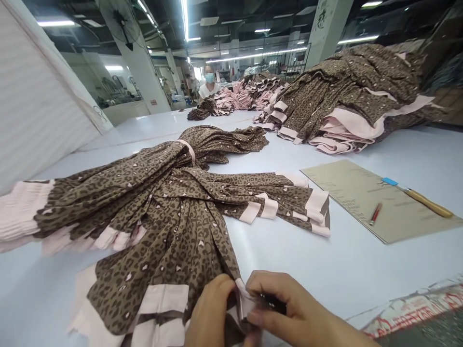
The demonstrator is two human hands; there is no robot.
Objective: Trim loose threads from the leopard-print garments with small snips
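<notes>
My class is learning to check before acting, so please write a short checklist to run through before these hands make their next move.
1. Left hand on the spotted cloth: ok.
2. Right hand at the cloth's pink end: ok, fingers touching it.
3. Dark thing in the right hand identified: cannot tell, fingers hide much of it.
4. Spotted cloth lying smooth: not ok, bunched in folds.
5. Red pen clear of the hands: ok, on the brown sheet.

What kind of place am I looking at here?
Likely a garment workshop: leopard-print fabric bundles on a long white table, a bigger fabric heap behind, and strip lights overhead.
</notes>
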